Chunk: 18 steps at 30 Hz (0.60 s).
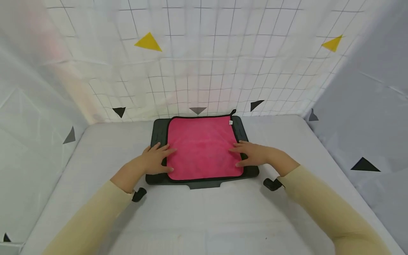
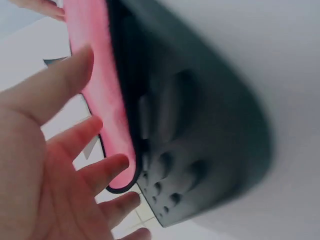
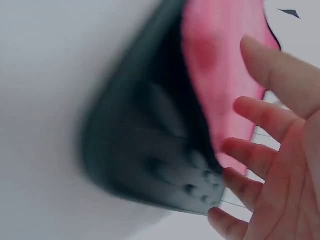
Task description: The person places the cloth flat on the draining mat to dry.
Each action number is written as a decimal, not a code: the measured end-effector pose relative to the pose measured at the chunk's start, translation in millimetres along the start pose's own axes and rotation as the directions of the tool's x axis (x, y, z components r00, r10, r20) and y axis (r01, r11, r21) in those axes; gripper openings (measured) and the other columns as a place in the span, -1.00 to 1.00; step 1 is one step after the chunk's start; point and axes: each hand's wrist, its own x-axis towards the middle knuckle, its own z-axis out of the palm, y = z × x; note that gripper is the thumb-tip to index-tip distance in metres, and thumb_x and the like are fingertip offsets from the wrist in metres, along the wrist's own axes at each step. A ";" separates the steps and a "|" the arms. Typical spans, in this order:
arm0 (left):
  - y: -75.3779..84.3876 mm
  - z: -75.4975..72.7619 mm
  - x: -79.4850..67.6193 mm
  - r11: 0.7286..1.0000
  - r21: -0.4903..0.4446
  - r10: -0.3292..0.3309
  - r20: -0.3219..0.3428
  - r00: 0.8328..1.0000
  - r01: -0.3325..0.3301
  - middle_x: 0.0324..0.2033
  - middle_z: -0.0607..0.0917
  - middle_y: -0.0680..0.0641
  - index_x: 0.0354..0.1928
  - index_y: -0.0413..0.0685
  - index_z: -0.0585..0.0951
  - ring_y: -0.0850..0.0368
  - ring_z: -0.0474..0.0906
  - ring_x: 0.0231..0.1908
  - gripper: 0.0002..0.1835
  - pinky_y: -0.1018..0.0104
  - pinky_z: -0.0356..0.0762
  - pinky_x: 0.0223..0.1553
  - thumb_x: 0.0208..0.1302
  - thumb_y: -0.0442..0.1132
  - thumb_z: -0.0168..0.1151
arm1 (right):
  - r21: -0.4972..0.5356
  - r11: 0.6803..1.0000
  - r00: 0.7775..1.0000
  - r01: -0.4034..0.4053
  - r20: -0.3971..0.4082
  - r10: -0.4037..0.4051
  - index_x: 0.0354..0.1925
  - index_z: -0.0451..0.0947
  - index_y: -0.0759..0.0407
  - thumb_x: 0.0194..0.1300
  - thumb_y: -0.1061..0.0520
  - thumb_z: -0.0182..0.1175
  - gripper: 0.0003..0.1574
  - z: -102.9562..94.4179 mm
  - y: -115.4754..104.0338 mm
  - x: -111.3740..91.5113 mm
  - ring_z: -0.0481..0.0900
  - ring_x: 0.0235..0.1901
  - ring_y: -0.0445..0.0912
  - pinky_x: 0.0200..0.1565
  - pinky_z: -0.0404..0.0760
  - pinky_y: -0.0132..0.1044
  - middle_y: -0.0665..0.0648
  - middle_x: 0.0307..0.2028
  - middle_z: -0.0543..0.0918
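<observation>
A pink cloth (image 1: 204,148) with black edging lies spread flat on a dark board (image 1: 204,185). It has a small white tag and a black loop at its far right corner. My left hand (image 1: 156,159) is at the cloth's left edge, fingers spread, thumb and index over the pink fabric. On the opposite edge my right hand (image 1: 251,153) spreads its fingers over the cloth in the same way. Both wrist views show the left palm (image 2: 25,185) and right palm (image 3: 285,185) with loosely extended fingers. Whether the fingertips press the cloth, I cannot tell.
The board stands on a white-covered table (image 1: 204,216), near its back edge. Behind rises a white sheet with a grid (image 1: 204,71) and yellow and black triangles. Plain sheets hang at both sides. A small black device (image 1: 139,194) sits under each wrist.
</observation>
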 end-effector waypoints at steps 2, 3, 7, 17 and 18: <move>-0.5 -5.3 4.7 1.000 -0.028 0.007 -0.041 0.999 -0.008 0.52 0.15 -0.26 0.52 0.02 0.27 -0.44 -0.12 0.49 -0.19 -0.43 -0.18 0.38 0.32 0.08 0.31 | 0.014 1.000 1.000 -0.008 -0.013 0.008 0.48 0.27 0.13 0.37 -0.16 0.26 -0.14 -8.8 -0.2 4.4 -0.10 0.52 0.31 0.38 0.15 0.27 0.27 0.51 0.17; -0.5 -7.6 7.7 0.999 -0.036 0.010 -0.058 0.998 -0.012 0.51 0.16 -0.26 0.51 -0.01 0.28 -0.43 -0.11 0.49 -0.20 -0.42 -0.17 0.38 0.33 0.07 0.31 | 0.017 1.000 1.000 -0.011 -0.024 0.011 0.47 0.29 0.15 0.39 -0.14 0.26 -0.16 -13.0 -0.2 7.1 -0.07 0.51 0.29 0.39 0.16 0.24 0.27 0.49 0.21; 1.0 -14.9 22.0 0.998 -0.063 0.007 -0.092 0.996 -0.013 0.52 0.13 -0.26 0.52 -0.03 0.27 -0.41 -0.12 0.49 -0.23 -0.40 -0.19 0.40 0.36 0.05 0.28 | 0.035 0.999 0.997 -0.004 -0.075 0.006 0.40 0.36 0.24 0.41 -0.05 0.25 -0.27 -26.6 2.1 21.8 0.16 0.45 0.24 0.38 0.24 0.16 0.28 0.40 0.36; -4.2 -22.5 59.9 0.997 0.036 -0.059 -0.149 0.987 0.065 0.57 -0.02 -0.20 0.56 0.09 0.18 -0.32 -0.23 0.53 -0.23 -0.30 -0.26 0.45 0.42 0.13 0.16 | -0.023 1.000 0.974 0.016 -0.226 -0.021 0.33 0.43 0.33 0.44 0.06 0.20 -0.39 -38.8 7.3 68.4 0.22 0.42 0.24 0.40 0.21 0.13 0.37 0.36 0.39; -5.4 -22.9 63.2 0.996 0.050 -0.070 -0.146 0.987 0.078 0.58 -0.04 -0.19 0.57 0.11 0.16 -0.31 -0.24 0.53 -0.23 -0.30 -0.27 0.45 0.43 0.15 0.14 | -0.041 0.999 0.967 0.023 -0.251 -0.032 0.32 0.44 0.34 0.44 0.08 0.19 -0.41 -38.9 8.0 73.3 0.22 0.43 0.25 0.40 0.20 0.12 0.39 0.36 0.38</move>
